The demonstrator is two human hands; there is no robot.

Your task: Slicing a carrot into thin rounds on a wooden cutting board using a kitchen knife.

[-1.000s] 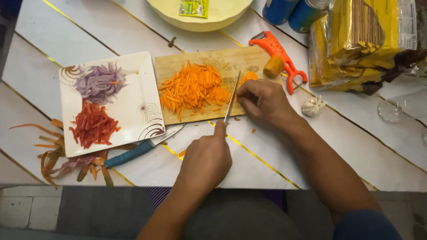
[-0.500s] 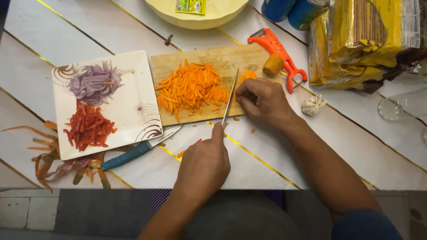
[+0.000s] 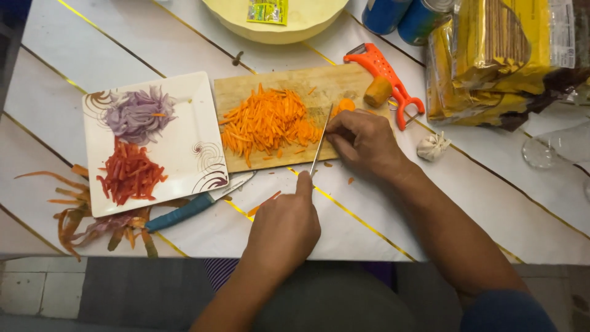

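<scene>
Table [image 3: 430, 203]: white planks with thin gold seams, cut off at every edge of the view. Board [image 3: 246, 95]: pale wood, lying near the far side, touching the plate's right edge. Shreds [image 3: 264, 120]: a loose orange heap of carrot sticks on the board's middle, with a few strays beside it on the board and table. Carrot [image 3: 346, 105]: a small orange stub at the board's right part, mostly hidden under the right fingers. Knife [image 3: 320, 142]: thin blade seen edge-on, tip toward the stub, handle hidden inside the left fist.

Left hand [image 3: 284, 229]: clenched around the knife handle, forefinger stretched along the blade's back. Right hand [image 3: 362, 140]: fingers curled, tips pressing down on the carrot just beside the blade.

Plate [image 3: 184, 154]: white, square, bearing 2 piles, 1 purple and 1 red. Peels [image 3: 80, 215]: orange and purple strips on the table at the plate's near-left corner. A second, blue-handled knife [image 3: 184, 211] lies below the plate. Peeler [image 3: 384, 77]: orange, right of the board, with a carrot end resting against it.
</scene>
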